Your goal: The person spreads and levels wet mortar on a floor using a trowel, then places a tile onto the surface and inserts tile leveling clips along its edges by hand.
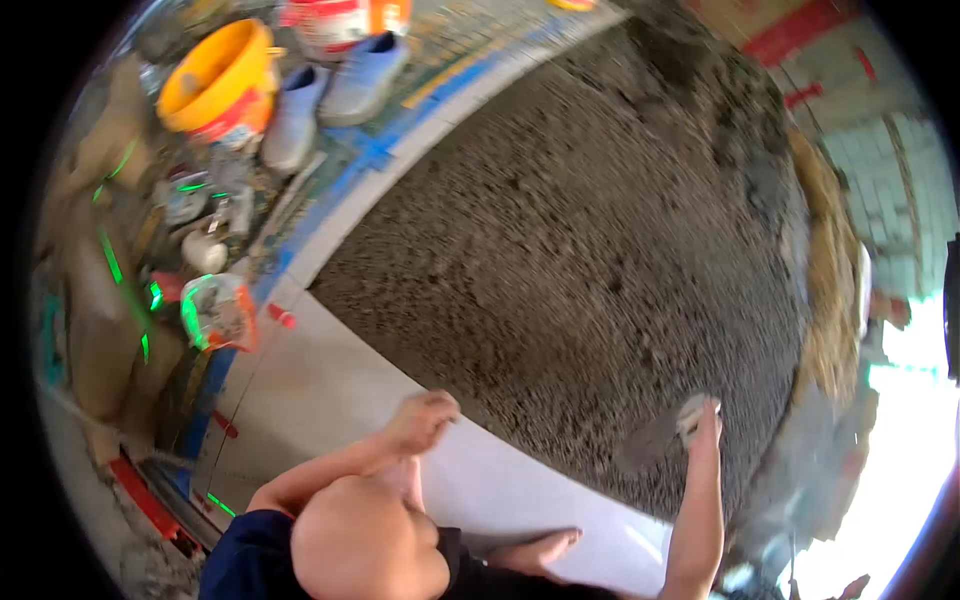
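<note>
My right hand (704, 418) grips a trowel (652, 442) by its handle, the flat blade lying on or just over a bed of grey-brown mortar (560, 250). The blade is smeared by motion. My left hand (422, 422) is closed in a loose fist beside my bent knee (360, 535), above the edge between the white tile (310, 370) and the mortar. Whatever its fingers may hold is hidden. My bare foot (540, 550) rests on the pale tile.
At upper left stand a yellow bucket (215, 80), a pair of blue-grey shoes (362, 82) and a red-white bucket (335, 25). An orange-rimmed bag or tub (218, 312) sits left of the tile. Red tile clips (282, 316) mark its joint. Green laser lines cross the left side.
</note>
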A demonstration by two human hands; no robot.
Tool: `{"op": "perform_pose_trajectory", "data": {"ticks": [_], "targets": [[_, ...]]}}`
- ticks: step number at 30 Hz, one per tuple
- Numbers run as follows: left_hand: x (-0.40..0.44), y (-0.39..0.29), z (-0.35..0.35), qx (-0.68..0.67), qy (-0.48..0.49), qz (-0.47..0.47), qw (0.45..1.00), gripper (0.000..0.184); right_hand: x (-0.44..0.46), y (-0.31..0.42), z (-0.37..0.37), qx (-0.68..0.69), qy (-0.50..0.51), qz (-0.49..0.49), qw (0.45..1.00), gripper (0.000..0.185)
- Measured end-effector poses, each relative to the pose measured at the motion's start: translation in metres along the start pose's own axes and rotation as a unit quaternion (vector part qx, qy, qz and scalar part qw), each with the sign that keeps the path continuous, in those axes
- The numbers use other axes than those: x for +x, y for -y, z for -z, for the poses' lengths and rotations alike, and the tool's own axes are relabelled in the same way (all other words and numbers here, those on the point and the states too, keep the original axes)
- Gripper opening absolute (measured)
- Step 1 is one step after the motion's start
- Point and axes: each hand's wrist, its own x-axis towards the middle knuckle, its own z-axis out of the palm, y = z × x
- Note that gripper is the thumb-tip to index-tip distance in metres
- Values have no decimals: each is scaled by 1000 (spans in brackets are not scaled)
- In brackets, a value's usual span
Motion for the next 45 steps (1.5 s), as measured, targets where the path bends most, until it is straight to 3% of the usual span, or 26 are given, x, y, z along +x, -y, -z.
{"op": "perform_pose_trajectory", "data": {"ticks": [2,3,4,5,7,10,12,13,15,16,19,22,24,25,27,29,31,35,37,39,41,43,45], "targets": [[8,-26,-4,-48,102,34,993,16,-16,-5,-34,164,203,-71,963,42],[15,-49,-3,-104,165,102,975,24,-25,-3,-69,197,130,-131,963,43],[20,-64,0,-127,225,136,956,31,-69,15,-112,244,144,-141,949,42],[20,-70,-5,-204,244,145,937,36,-95,19,-137,218,244,-96,940,42],[25,-85,-4,-275,284,178,901,51,-145,31,-190,255,280,-136,916,43],[24,-75,-21,-351,213,229,883,59,-205,24,-247,277,341,-116,891,45],[27,-68,-26,-472,0,264,841,69,-251,18,-269,239,346,-101,902,45],[37,-78,-8,-490,-36,280,825,72,-270,15,-276,219,342,-99,909,44],[49,-75,7,-514,-113,279,803,72,-283,-8,-281,244,430,-155,855,42],[52,-83,15,-478,-197,288,806,65,-302,-12,-283,261,404,-186,857,41],[44,-81,30,-499,-277,350,742,49,-320,-39,-277,231,430,-214,846,37],[28,-81,41,-471,-325,273,773,37,-330,-43,-280,157,506,-179,829,41],[16,-97,62,-484,-389,232,749,37,-329,-46,-278,89,575,-145,801,43],[8,-105,77,-496,-445,192,720,39,-335,-40,-278,51,579,-125,804,45],[-32,-90,108,-397,-492,192,751,34,-322,-46,-274,2,583,-125,803,39],[-69,-97,135,-343,-567,173,728,33,-299,-57,-271,-25,555,-137,820,35],[-100,-82,154,-356,-668,180,628,32,-279,-65,-270,-56,503,-144,850,26],[-163,-21,206,-347,-733,275,517,38,-252,-71,-265,-39,445,-161,880,21],[-192,42,239,-356,-813,215,406,34,-241,-74,-266,-37,447,-150,881,22],[-203,65,270,-357,-841,210,348,30,-245,-64,-267,-38,434,-143,888,22],[-230,108,291,-303,-858,182,372,29,-244,-60,-267,-39,423,-137,895,23],[-240,111,293,-290,-840,221,402,27,-240,-62,-265,-51,414,-127,900,22],[-244,113,290,-61,-734,431,521,28,-240,-65,-261,-48,409,-134,901,22]]}}
